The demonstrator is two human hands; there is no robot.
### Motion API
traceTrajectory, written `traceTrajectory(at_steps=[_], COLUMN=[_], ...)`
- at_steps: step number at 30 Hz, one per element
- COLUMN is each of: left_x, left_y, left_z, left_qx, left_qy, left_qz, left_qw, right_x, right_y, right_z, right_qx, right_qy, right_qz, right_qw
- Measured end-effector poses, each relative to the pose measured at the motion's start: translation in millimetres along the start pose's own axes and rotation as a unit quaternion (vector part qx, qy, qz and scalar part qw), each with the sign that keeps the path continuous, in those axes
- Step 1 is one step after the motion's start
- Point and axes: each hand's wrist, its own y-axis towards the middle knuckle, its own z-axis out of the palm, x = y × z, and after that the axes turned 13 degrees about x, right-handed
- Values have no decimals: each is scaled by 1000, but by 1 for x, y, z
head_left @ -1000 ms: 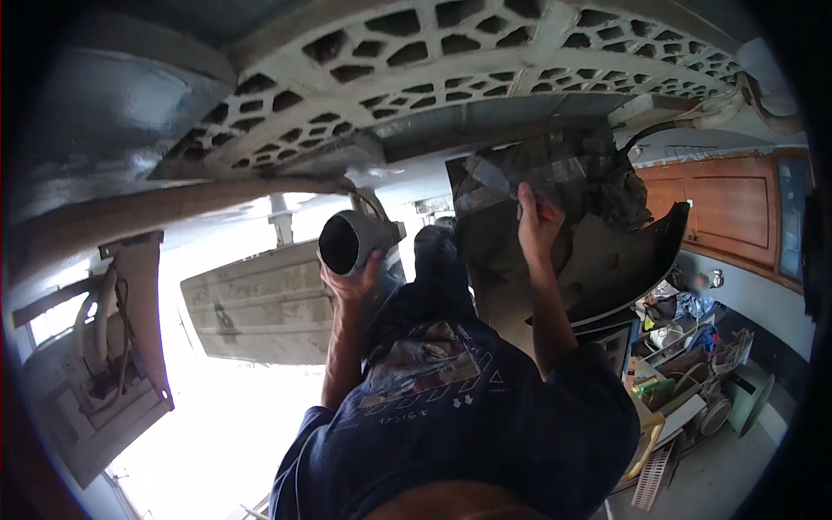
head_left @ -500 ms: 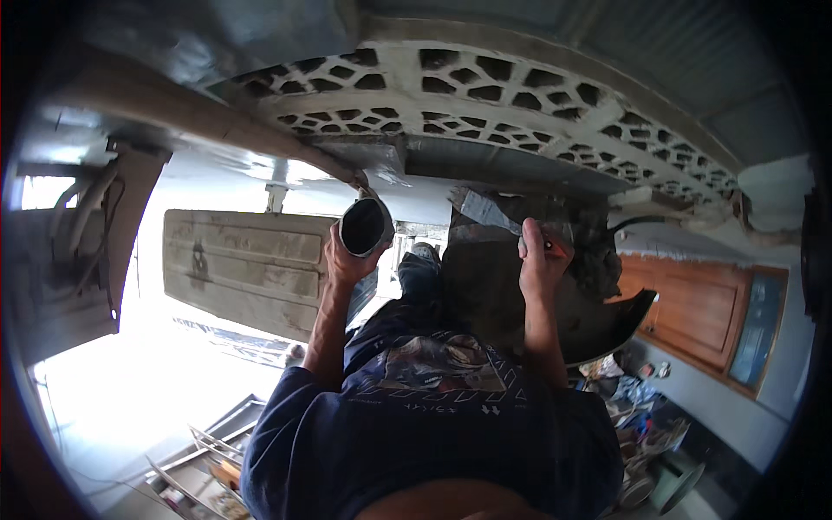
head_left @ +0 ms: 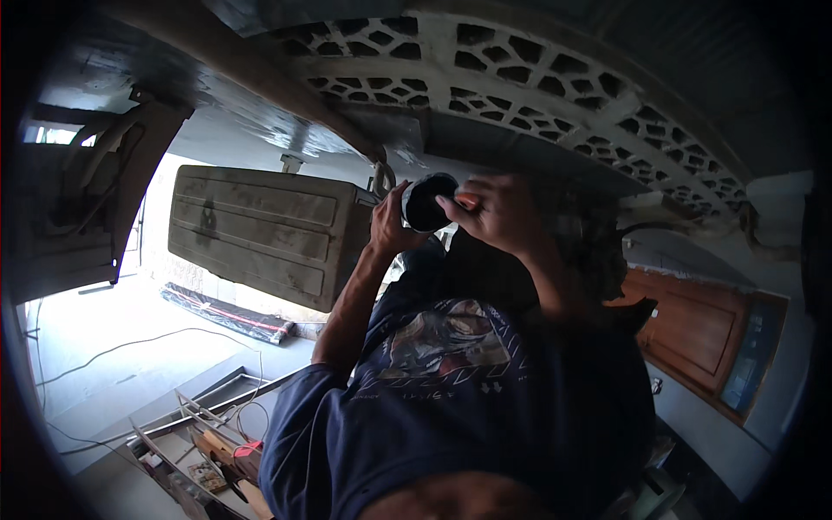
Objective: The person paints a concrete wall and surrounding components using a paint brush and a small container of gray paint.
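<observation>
My left hand (head_left: 392, 227) is wrapped round the side of a dark, round, open-mouthed container (head_left: 425, 206), its mouth facing me. Up against the right side of its rim is my right hand (head_left: 501, 212), closed on a putty knife (head_left: 469, 200). Only a bit of the knife's orange handle shows between the fingers. The blade is hidden now, and whether it reaches into the container I cannot tell. Shadow hides what the container holds.
Beyond my hands runs a pale lattice vent block wall (head_left: 438, 52), with a pipe (head_left: 269, 82) slanting across at upper left. A dusty grey-beige box unit (head_left: 251, 234) hangs left of my arm. At lower left stands a wooden tray (head_left: 186, 451) with tools; a wooden door (head_left: 685, 325) is at right.
The container has moved right and slightly up with my left hand. My right hand has come left to its rim, and the knife's grey-smeared blade, visible before, is now out of sight.
</observation>
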Motion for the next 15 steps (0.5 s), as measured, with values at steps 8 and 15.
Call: traceTrajectory(at_steps=[8,15], left_x=[-23,-37], left_y=[18,34], left_z=[-11,-25], left_qx=[-24,-77], left_qy=[9,6], left_qz=[-3,20], left_qw=[1000,997], right_x=[-2,11], right_y=[4,8], right_z=[-4,-25], right_qx=[41,122], right_qy=[-65,-91], right_qz=[-6,29], right_qw=[997,988])
